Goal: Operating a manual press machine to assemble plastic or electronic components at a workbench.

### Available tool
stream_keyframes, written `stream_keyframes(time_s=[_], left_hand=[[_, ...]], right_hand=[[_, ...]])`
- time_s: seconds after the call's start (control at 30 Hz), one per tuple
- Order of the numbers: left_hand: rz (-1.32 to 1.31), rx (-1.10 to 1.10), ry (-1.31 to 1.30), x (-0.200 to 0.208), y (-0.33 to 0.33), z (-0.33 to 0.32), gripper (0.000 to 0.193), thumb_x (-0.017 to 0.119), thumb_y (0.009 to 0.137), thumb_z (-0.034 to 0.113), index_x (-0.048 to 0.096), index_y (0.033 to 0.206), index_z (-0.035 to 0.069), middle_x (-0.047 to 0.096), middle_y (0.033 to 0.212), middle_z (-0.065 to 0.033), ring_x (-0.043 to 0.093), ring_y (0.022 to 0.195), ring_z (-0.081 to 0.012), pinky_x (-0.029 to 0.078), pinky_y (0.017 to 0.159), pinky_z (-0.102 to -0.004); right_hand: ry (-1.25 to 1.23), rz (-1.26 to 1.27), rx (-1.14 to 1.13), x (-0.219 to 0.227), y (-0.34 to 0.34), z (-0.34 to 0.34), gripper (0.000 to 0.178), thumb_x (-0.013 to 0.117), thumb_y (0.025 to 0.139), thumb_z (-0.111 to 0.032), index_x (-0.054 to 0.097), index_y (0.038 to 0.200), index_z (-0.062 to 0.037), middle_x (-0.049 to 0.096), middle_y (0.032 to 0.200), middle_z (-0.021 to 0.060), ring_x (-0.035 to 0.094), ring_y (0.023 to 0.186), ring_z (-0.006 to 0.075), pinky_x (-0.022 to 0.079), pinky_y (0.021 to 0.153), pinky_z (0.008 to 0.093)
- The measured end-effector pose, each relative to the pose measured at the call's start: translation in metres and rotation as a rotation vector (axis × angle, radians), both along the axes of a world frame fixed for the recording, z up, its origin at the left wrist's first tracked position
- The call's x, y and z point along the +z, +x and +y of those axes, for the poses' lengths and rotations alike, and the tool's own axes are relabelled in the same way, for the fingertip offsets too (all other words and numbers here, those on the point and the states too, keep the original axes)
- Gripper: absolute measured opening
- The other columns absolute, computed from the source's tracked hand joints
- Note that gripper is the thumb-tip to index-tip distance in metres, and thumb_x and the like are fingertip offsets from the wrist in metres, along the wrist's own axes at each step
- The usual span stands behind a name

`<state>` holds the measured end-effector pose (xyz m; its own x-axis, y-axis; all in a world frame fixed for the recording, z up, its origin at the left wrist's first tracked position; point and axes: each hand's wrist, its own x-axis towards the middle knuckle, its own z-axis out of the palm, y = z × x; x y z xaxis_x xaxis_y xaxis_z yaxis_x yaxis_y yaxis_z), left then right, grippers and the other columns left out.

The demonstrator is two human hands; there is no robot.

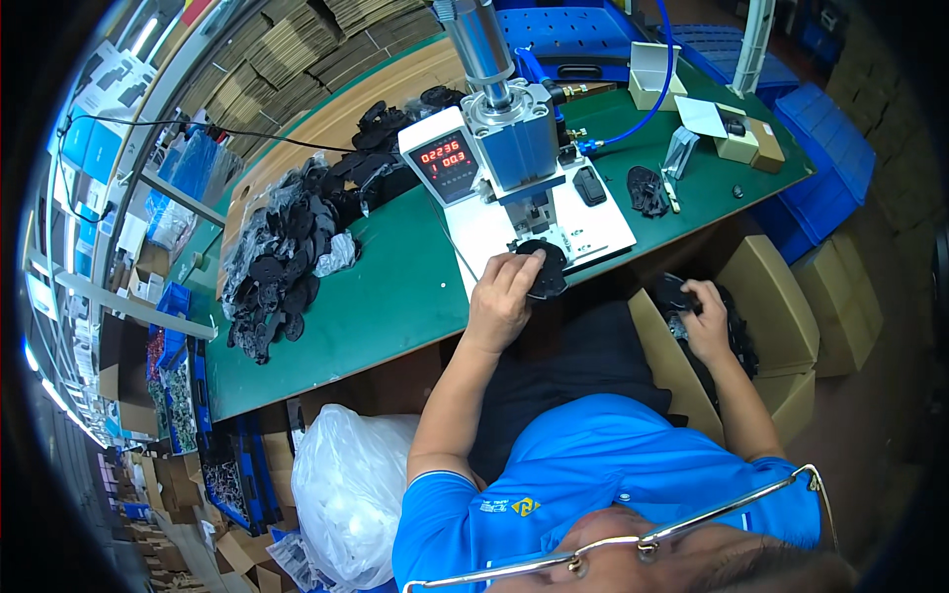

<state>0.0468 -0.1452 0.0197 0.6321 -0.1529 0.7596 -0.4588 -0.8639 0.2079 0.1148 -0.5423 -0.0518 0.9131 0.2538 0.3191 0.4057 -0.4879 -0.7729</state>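
Note:
My left hand (502,298) is closed on the edge of a round, flat black plastic part (550,281) at the front of a benchtop press (521,138). The part's far side lies just under the press head, over the white base (605,234). Lower and to the right, my right hand (706,324) pinches another dark part (675,293) above an open carton (774,289). More black parts show inside that carton, partly covered by my hand and forearm. Exactly what kind of parts these are I cannot tell.
A large heap of black parts (287,247) covers the left of the green table (395,314). Right of the press lie a black bundle (647,191) and small open boxes (656,77). A white plastic bag (354,494) bulges below the table. Blue air hoses (647,121) run behind.

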Motion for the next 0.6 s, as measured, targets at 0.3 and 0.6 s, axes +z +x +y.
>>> stream_keyframes(time_s=[0.3,0.6], left_hand=[[0.163,0.057,0.141,-0.011,0.006,-0.006,0.066,0.075,0.076,-0.008,0.073,0.141,-0.001,0.076,0.141,-0.0183,0.071,0.136,-0.0404,0.061,0.114,-0.0497],[0.212,0.076,0.187,-0.004,0.001,-0.01,0.06,0.074,0.082,-0.005,0.074,0.142,-0.001,0.076,0.145,-0.0187,0.071,0.138,-0.0384,0.059,0.113,-0.0495]], right_hand=[[-0.598,0.482,-0.224,-0.117,-0.03,-0.127,0.053,0.085,0.096,-0.014,0.069,0.147,-0.0103,0.071,0.131,0.0255,0.072,0.126,0.0488,0.057,0.111,0.0519],[-0.13,0.096,0.085,-0.02,0.013,0.009,0.05,0.077,0.102,-0.008,0.068,0.152,-0.0066,0.074,0.116,0.0201,0.076,0.107,0.0382,0.061,0.098,0.0453]])
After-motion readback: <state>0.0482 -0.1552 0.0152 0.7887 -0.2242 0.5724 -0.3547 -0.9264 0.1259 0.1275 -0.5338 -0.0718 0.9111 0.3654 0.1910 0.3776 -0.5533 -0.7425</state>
